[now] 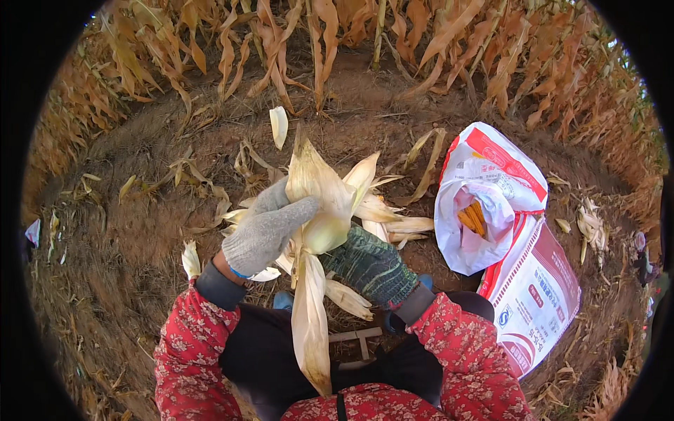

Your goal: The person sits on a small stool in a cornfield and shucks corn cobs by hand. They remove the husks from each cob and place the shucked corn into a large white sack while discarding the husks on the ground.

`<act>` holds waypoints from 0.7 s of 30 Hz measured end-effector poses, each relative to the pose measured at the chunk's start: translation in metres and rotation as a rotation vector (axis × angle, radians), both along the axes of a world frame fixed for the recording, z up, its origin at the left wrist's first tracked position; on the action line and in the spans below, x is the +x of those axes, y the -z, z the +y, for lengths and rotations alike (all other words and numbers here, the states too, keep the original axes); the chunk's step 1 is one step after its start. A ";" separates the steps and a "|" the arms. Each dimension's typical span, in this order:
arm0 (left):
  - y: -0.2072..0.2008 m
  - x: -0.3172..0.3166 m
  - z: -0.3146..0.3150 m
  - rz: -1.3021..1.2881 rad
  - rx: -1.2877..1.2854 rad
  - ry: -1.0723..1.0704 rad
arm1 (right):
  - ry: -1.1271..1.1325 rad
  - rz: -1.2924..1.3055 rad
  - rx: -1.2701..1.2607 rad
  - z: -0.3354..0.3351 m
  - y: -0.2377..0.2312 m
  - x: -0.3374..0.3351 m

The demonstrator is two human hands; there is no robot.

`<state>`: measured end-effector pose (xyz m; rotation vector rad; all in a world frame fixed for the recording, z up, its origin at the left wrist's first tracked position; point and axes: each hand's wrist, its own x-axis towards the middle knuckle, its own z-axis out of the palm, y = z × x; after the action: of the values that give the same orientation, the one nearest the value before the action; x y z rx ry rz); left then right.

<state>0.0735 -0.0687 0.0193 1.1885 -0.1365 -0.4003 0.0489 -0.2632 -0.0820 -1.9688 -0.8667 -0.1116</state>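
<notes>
An ear of corn [319, 189] wrapped in pale dry husk is held upright in front of me. My left hand [265, 228], in a grey knit glove, grips the husk near the top, fingers wrapped across it. My right hand [368, 265], in a dark green knit glove, clasps the ear from below at its base. A long loose husk leaf [311, 326] hangs down from the ear toward my lap. The kernels are hidden by the husk.
A white and red woven sack [491, 210] lies open at the right with yellow corn cobs [472, 217] inside. Stripped husks [404, 226] litter the bare soil. Dry corn stalks [281, 42] stand along the far side. A small wooden stool [359, 342] is under me.
</notes>
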 end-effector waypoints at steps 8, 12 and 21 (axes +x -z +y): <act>-0.009 -0.018 0.003 -0.251 0.848 0.964 | 0.194 1.345 1.342 -0.026 0.013 0.031; 0.037 -0.032 -0.004 -0.912 1.095 0.939 | 0.224 1.098 1.465 -0.029 -0.005 0.034; -0.001 -0.017 0.002 -0.414 0.956 0.441 | 0.337 0.787 0.943 -0.020 -0.010 0.022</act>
<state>0.0564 -0.0665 0.0198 2.1934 -0.6225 -0.6308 0.0710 -0.2831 -0.0718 -1.0728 0.0758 0.0600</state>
